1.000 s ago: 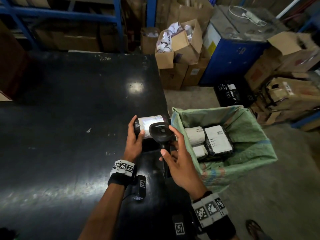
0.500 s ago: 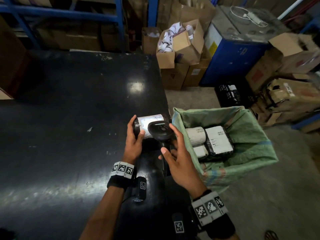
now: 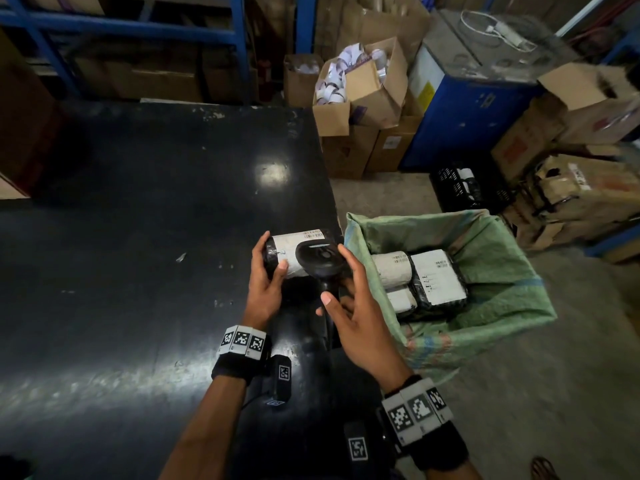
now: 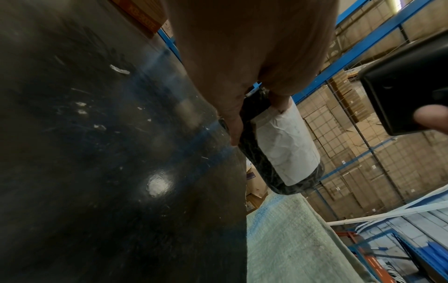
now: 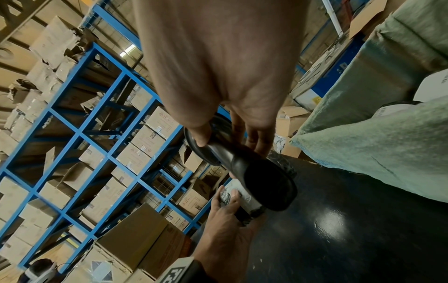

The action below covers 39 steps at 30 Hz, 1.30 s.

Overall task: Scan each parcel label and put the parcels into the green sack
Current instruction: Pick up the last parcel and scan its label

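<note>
A black-wrapped parcel with a white label lies at the right edge of the black table. My left hand grips its left end, thumb on the label; the same parcel shows in the left wrist view. My right hand holds a black barcode scanner by its handle, with the head just above the label. The scanner hides the parcel's middle. The green sack stands open right of the table, with several labelled parcels inside.
Open cardboard boxes and a blue cabinet stand behind the sack. A black crate and more cartons sit to its right. Blue shelving holds boxes. A sandalled foot is on the floor.
</note>
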Available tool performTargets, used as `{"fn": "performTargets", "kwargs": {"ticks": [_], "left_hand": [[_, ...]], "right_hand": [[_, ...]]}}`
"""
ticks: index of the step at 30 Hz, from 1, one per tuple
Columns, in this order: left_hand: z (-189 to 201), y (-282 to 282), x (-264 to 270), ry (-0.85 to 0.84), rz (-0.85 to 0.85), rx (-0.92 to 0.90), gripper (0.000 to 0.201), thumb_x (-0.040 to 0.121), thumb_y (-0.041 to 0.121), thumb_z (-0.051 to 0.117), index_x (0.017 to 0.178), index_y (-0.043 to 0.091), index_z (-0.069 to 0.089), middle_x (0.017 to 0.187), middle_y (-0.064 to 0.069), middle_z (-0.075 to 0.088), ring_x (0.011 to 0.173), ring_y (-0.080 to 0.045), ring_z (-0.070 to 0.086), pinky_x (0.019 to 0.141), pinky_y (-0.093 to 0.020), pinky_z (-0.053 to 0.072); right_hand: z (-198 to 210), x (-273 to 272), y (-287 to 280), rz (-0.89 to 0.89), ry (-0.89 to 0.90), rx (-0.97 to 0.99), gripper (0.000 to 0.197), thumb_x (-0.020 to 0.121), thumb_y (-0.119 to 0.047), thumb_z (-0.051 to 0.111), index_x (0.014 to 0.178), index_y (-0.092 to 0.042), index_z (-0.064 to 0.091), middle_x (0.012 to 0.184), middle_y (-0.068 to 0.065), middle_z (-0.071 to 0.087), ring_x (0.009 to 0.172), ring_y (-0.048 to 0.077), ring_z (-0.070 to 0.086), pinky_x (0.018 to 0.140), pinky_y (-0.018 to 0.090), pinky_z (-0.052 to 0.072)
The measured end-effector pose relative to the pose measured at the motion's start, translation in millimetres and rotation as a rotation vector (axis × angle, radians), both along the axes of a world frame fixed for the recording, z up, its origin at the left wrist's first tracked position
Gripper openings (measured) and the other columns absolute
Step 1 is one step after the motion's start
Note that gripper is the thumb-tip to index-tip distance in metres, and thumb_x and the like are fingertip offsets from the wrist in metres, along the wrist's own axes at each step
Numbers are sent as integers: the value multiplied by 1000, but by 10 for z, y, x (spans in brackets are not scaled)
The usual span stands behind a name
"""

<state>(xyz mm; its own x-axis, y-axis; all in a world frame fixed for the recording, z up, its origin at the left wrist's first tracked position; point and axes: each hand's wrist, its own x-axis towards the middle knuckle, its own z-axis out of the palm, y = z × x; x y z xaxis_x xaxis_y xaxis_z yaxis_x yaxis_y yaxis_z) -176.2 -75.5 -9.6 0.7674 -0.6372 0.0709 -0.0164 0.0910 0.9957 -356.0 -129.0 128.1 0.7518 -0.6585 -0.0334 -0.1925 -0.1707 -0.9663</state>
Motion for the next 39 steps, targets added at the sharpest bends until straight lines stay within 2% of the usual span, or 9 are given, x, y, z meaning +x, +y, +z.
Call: {"fn": "performTargets", "kwargs": {"ticks": [8,13,19,22,24,28,32,36,39], "left_hand": [[-167,311,40,-35,66,72,64,97,44,62,154,38,34,154,-11,45,143,-31,47,118,-62,35],[-231,613,113,-32,132,132,66,94,44,63,153,40,35,153,-11,45,141,-33,48,116,-65,37],[-70,883,13,3,189,103,64,94,40,64,151,43,36,154,-9,44,142,-34,48,113,-68,39],[42,933,-109,20,206,82,62,95,35,63,150,45,36,154,-12,44,141,-35,48,113,-68,39],[99,948,-197,26,213,73,62,95,34,63,150,45,36,153,-13,44,141,-35,48,112,-68,40],[208,940,-404,48,219,66,60,96,33,63,149,47,37,153,-11,45,142,-33,48,113,-68,39],[283,910,-571,80,214,78,61,96,31,62,150,43,35,152,-9,47,142,-31,48,114,-68,38],[324,893,-637,111,213,102,65,98,26,59,156,31,30,149,-6,51,140,-28,51,114,-66,40],[393,870,-658,121,212,102,65,98,27,59,156,31,29,149,-4,51,140,-26,51,114,-65,40]], "right_hand": [[-330,-146,-35,14,64,-9,67,99,-19,56,151,-41,22,132,-29,54,94,22,69,87,49,57],[-673,-288,-37,48,160,19,68,99,-18,54,152,-41,20,133,-2,59,80,11,71,84,25,56],[-1253,-365,-15,57,305,72,72,87,-41,57,148,-53,20,138,-9,56,118,30,62,99,55,50],[-1328,-382,23,68,309,121,70,94,-16,58,152,-37,24,116,-15,61,96,29,70,87,51,56],[-1373,-398,28,91,327,141,69,96,-9,56,153,-31,22,103,0,66,82,36,70,81,49,58],[-1568,-411,8,97,341,132,68,96,-8,56,153,-25,23,98,3,63,81,34,69,78,51,58],[-1715,-437,-19,100,356,114,67,96,-11,56,153,-25,24,102,15,70,78,33,70,76,39,59],[-1786,-463,-36,124,398,64,65,97,-17,56,152,-27,23,105,9,70,84,24,70,75,19,53],[-1772,-454,-48,142,421,7,67,97,-20,58,154,-22,23,127,7,62,107,21,65,89,16,48]]}}
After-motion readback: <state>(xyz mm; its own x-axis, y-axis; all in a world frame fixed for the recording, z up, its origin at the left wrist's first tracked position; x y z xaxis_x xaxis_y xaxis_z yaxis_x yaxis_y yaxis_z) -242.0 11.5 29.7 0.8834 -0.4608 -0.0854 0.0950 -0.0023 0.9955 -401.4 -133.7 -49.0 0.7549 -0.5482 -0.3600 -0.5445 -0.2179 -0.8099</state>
